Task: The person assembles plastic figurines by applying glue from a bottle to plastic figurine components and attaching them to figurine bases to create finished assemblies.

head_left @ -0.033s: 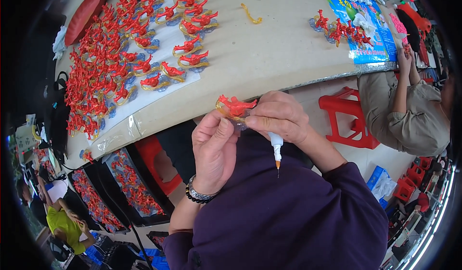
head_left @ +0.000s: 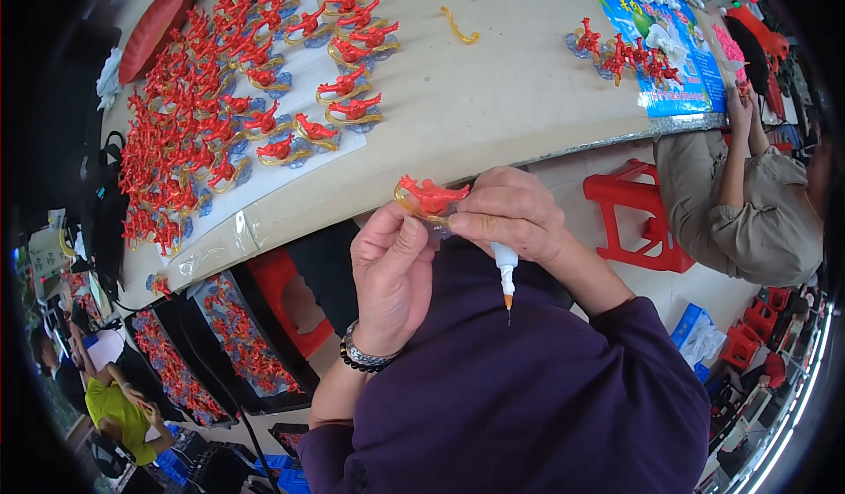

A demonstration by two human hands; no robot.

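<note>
At the far left of the long tan table point(head_left: 493, 98), a dense crowd of small red figurines point(head_left: 189, 133) on yellow and clear bases covers a white sheet point(head_left: 304, 76), with a dark red oval cushion point(head_left: 157, 25) lying beyond them. Below the table edge sit trays of more red pieces point(head_left: 233, 335).

In the middle, close to the viewer, a person in a purple top works just off the table's near edge. Their left hand point(head_left: 392, 274), wearing a beaded bracelet point(head_left: 365, 356), has its thumb and fingertips pinched on one red figurine with a yellow base point(head_left: 427, 199). Their right hand point(head_left: 515, 217) touches the same figurine from the other side, its fingers curled tight around a small white glue applicator point(head_left: 505, 274) whose orange nozzle points down.

Further right, a small cluster of red figurines point(head_left: 625, 54) rests near a blue printed bag point(head_left: 664, 45). Beside a red plastic stool point(head_left: 634, 217), another person in beige point(head_left: 753, 203) sits at the table's end.
</note>
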